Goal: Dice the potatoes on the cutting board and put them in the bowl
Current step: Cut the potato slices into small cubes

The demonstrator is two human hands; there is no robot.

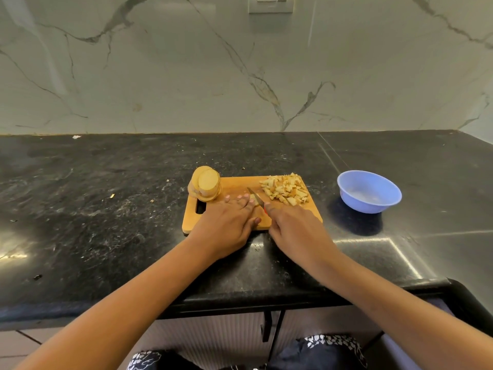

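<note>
A: Mid-dicing on the cutting board point(234, 184): right hand point(290, 225) clamped round the knife point(252, 192), blade against a potato piece point(255, 202).

B: And the left hand point(226, 222)?

A: Flat, fingers straight, pressing that piece just beside the blade. Diced pile point(285, 192) far right on the board, sliced stack point(206, 184) far left.

B: Next, probably?

A: More cuts, fingertips kept clear; later, scooping into the bowl point(368, 205), well apart rightward.

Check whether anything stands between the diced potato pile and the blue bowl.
Nothing visible does. The pile of pale diced potato pieces lies at the right end of the wooden cutting board; only bare black countertop separates it from the round light-blue plastic bowl.
</note>
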